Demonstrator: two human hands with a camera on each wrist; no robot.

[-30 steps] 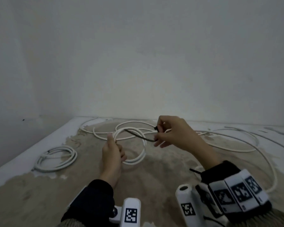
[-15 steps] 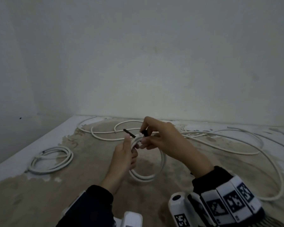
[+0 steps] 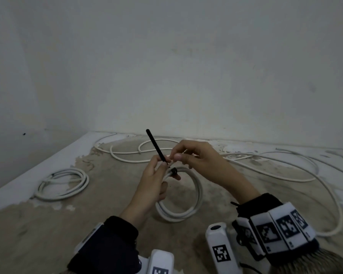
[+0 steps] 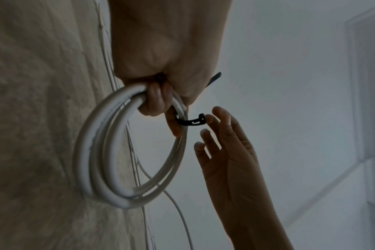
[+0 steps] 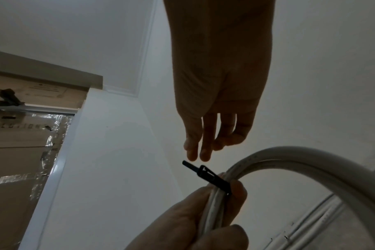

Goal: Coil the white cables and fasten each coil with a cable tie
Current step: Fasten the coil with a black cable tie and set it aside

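Over a patchy floor, bare tan where the pale coating has worn off, the left hand holds up a coil of white cable, its fingers curled round the bundled loops. A black cable tie is wrapped around the coil just beside that grip; its long tail sticks up and away, and its head juts out on the other side. The right hand hovers next to the tie with fingers nearly straight and spread, their tips close to the tie's head; the wrist views show them gripping nothing.

White walls meet in a corner at the far left. A finished coil lies on the floor near the left wall. Loose white cable sprawls in wide loops along the back and off to the right. Seen from the right wrist, a doorway with plastic-wrapped cardboard stands beyond a white frame.
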